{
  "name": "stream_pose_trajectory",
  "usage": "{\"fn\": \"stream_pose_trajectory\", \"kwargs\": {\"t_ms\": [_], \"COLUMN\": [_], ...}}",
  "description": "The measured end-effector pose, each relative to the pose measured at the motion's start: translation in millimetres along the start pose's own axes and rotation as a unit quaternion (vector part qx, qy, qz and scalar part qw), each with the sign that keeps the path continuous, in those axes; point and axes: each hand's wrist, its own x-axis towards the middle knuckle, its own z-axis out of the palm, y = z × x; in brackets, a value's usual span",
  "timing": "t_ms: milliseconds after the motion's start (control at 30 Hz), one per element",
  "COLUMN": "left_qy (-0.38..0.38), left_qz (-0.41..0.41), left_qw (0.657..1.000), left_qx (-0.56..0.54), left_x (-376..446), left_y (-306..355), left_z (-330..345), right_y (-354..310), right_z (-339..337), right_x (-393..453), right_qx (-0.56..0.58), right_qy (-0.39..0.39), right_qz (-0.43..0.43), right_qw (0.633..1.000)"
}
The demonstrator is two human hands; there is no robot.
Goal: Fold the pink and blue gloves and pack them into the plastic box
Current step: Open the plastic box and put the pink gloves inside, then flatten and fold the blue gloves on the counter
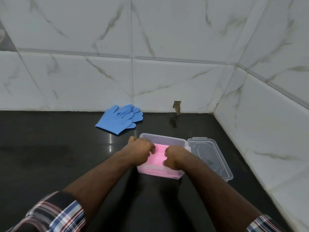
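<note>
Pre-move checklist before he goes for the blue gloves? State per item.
1. Folded pink gloves inside clear plastic box: ok.
2. Pink gloves fully below the rim: cannot tell, left hand and right hand cover them.
3. Hands free: not ok, both press on the pink gloves.
4. Blue rubber gloves lying unfolded on black countertop, unobstructed: ok.
5. Clear plastic lid off, right of box: ok.

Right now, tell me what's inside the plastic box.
Pink gloves, folded, fill the plastic box. The left hand and right hand press on them, hiding part of the pile. Whether anything lies beneath the pink cannot be seen.
</note>
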Motion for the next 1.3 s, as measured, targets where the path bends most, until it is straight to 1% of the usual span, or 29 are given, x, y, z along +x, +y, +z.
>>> {"fn": "stream_pose_trajectory", "kwargs": {"t_ms": [133,233,333,400,467,533,600,667,800,833,900,933,1000,1067,1167,1300], "left_qy": [0.081,0.155,0.204,0.221,0.224,0.211,0.177,0.161,0.176,0.183,0.197,0.203,0.208,0.204,0.192,0.17], "left_qz": [0.031,0.039,0.05,0.048,0.052,0.057,0.04,0.024,0.02,0.016,-0.006,-0.021,-0.055,-0.097,-0.16,-0.209], "left_qw": [0.996,0.985,0.973,0.967,0.963,0.96,0.958,0.961,0.96,0.959,0.959,0.959,0.959,0.957,0.951,0.945], "left_qx": [-0.012,-0.059,-0.1,-0.121,-0.141,-0.175,-0.22,-0.225,-0.217,-0.214,-0.203,-0.196,-0.184,-0.18,-0.182,-0.187], "left_x": [23.9,39.5,54.7,60.5,63.4,62.1,57.6,53.1,40.5,36.9,30.1,26.6,19.5,12.6,4.2,5.4], "left_y": [24.0,44.2,63.4,72.5,76.1,77.0,74.5,69.6,51.0,43.5,23.4,11.1,-16.7,-45.3,-86.7,-129.9], "left_z": [3.1,8.3,14.2,18.1,24.0,27.7,27.4,26.8,22.9,21.8,19.9,18.8,17.0,15.4,13.3,12.4], "right_y": [19.2,33.6,49.7,60.4,67.9,75.1,79.5,81.9,56.2,46.5,22.6,9.2,-21.1,-47.7,-73.0,-94.8], "right_z": [4.9,7.0,6.9,4.6,-2.6,-7.1,-11.5,-17.3,-37.6,-40.3,-45.0,-46.2,-49.1,-42.8,-31.8,-27.4], "right_x": [-8.1,-10.6,-10.5,-8.3,-8.7,-6.7,-5.9,-6.6,0.6,2.1,5.4,7.8,14.1,29.3,54.8,92.2], "right_qx": [-0.012,0.003,0.033,0.066,0.087,0.114,0.128,0.117,0.085,0.094,0.157,0.189,0.213,0.287,0.371,0.401], "right_qy": [-0.008,-0.001,0.0,0.001,-0.01,-0.005,0.003,0.013,0.077,0.102,0.17,0.186,0.175,0.157,0.128,0.108], "right_qz": [0.034,0.07,0.118,0.158,0.192,0.209,0.21,0.2,0.16,0.145,0.092,0.068,0.038,0.026,0.045,0.063], "right_qw": [0.999,0.998,0.992,0.985,0.977,0.971,0.969,0.973,0.98,0.98,0.968,0.962,0.961,0.945,0.919,0.907]}}
